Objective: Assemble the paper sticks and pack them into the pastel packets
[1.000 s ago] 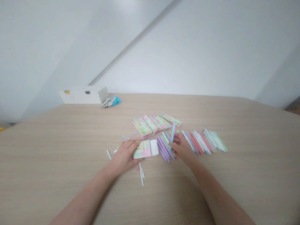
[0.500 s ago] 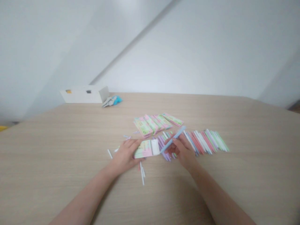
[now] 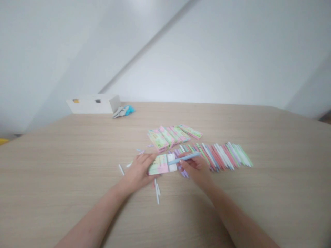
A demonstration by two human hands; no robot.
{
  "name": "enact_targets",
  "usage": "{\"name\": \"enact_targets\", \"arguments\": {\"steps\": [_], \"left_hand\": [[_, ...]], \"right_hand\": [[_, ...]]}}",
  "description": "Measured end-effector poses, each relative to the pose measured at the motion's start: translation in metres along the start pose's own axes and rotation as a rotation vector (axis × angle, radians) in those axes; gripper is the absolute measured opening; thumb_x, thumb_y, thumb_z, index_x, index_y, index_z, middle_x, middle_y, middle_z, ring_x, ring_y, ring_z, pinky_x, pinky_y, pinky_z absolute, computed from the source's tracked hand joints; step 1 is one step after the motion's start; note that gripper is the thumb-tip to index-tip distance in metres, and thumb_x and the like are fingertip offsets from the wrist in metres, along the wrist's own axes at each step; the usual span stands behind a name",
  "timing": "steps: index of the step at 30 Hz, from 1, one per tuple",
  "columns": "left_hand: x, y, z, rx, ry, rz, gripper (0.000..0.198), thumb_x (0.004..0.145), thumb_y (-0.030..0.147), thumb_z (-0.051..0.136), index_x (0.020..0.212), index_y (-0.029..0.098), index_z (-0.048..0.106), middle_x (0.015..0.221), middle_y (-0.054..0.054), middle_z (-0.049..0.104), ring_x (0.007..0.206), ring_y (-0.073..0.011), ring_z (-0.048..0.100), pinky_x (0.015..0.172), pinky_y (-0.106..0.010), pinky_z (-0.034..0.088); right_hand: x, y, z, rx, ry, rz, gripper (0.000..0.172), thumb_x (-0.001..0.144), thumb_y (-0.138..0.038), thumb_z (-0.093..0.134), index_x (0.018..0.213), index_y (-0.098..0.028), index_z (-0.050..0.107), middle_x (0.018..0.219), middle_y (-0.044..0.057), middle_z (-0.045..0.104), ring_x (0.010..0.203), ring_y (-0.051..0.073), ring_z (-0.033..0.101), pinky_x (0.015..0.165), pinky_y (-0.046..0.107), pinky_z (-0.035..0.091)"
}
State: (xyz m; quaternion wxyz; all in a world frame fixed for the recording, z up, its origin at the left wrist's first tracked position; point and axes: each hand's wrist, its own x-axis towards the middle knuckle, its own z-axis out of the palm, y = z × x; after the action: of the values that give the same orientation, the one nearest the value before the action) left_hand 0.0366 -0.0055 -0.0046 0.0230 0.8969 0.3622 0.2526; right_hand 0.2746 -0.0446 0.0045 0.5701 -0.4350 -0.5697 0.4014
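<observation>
My left hand (image 3: 141, 170) is closed around a small flat carton (image 3: 160, 164) printed in pink, green and yellow, its white open end facing right. Between the thumb and fingers of my right hand (image 3: 198, 168) is a slim light blue stick (image 3: 184, 158), pen-like in shape. Its left tip lies at the carton's open end; whether it is inside I cannot tell. Under and beside my right hand spreads a row of pastel sticks (image 3: 224, 156) in white, red, green and purple. Several thin white pieces (image 3: 157, 191) lie around my left hand.
Similar printed cartons (image 3: 169, 137) lie grouped just beyond my hands. At the far left of the wooden table (image 3: 258, 213) stands a white box (image 3: 91, 106) with two slots. A crumpled grey and blue item (image 3: 124, 111) lies beside it. A wall rises behind.
My right hand has brought the light blue stick left and turned it from steeply slanted to nearly level, its tip now at the carton's open end. My left hand stays put.
</observation>
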Motion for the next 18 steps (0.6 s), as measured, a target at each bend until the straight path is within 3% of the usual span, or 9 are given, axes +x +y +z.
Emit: {"name": "enact_targets", "arguments": {"steps": [4, 9, 18], "left_hand": [[-0.0001, 0.0010, -0.0001, -0.002, 0.002, 0.003, 0.060, 0.079, 0.043, 0.061, 0.131, 0.023, 0.039, 0.121, -0.011, 0.055, 0.112, -0.0274, 0.049, 0.097, -0.042, 0.035], [0.0003, 0.0026, -0.0011, 0.001, -0.010, 0.001, 0.059, 0.079, 0.041, 0.061, 0.130, 0.022, 0.039, 0.121, -0.011, 0.055, 0.112, -0.0269, 0.048, 0.097, -0.041, 0.035], [0.0003, -0.0001, -0.0003, -0.004, 0.003, -0.006, 0.060, 0.078, 0.040, 0.062, 0.130, 0.022, 0.039, 0.121, -0.011, 0.055, 0.113, -0.0272, 0.048, 0.097, -0.042, 0.035]], "right_hand": [[0.0001, 0.0069, 0.0069, 0.066, 0.003, 0.044, 0.032, 0.072, -0.033, 0.068, 0.096, -0.021, 0.052, 0.070, 0.000, 0.066, 0.059, 0.015, 0.065, 0.050, 0.026, 0.052], [-0.0004, 0.0048, 0.0093, 0.135, 0.041, 0.010, 0.043, 0.072, -0.031, 0.070, 0.104, -0.022, 0.041, 0.084, 0.002, 0.066, 0.064, 0.015, 0.067, 0.053, 0.025, 0.054], [-0.0041, 0.0018, 0.0020, 0.186, -0.038, 0.039, 0.026, 0.088, -0.043, 0.048, 0.099, -0.020, 0.049, 0.097, 0.006, 0.066, 0.081, 0.018, 0.069, 0.067, 0.031, 0.056]]}}
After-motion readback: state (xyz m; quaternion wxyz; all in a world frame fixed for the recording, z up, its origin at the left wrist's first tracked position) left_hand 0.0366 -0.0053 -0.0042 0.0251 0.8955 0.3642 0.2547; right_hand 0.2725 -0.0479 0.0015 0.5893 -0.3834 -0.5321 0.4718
